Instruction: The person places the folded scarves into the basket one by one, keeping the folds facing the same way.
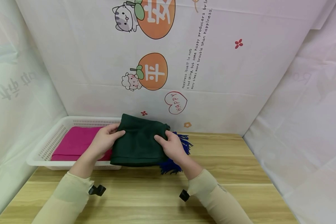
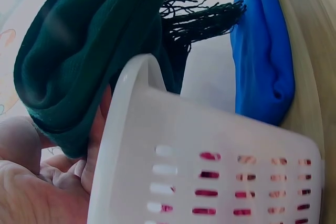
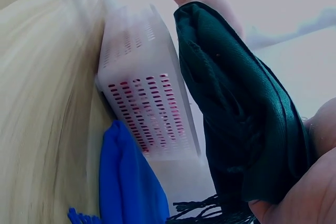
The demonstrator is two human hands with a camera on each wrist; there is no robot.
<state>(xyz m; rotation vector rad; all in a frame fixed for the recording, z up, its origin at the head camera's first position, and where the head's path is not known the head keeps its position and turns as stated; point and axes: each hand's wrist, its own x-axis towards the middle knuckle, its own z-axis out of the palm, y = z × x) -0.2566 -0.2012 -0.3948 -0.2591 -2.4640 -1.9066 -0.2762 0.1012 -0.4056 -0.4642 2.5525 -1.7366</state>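
Observation:
Between both hands hangs a folded dark green scarf (image 1: 141,141), raised over the table, with dark fringe (image 2: 205,22) showing at its end. My left hand (image 1: 105,140) grips its left edge, thumb on top and fingers beneath. At the right edge my right hand (image 1: 172,146) pinches it the same way. Below it a folded blue scarf (image 3: 128,177) lies on the table, mostly covered by the green one in the head view; its blue fringe (image 1: 170,166) sticks out at the right. A magenta folded cloth (image 1: 75,141) lies in the white basket (image 1: 33,158).
The slotted basket stands at the back left, its right end beside the blue scarf and partly behind the green one. A printed white sheet (image 1: 212,102) rises behind the wooden table (image 1: 145,196), with more white sheeting (image 1: 305,133) at both sides.

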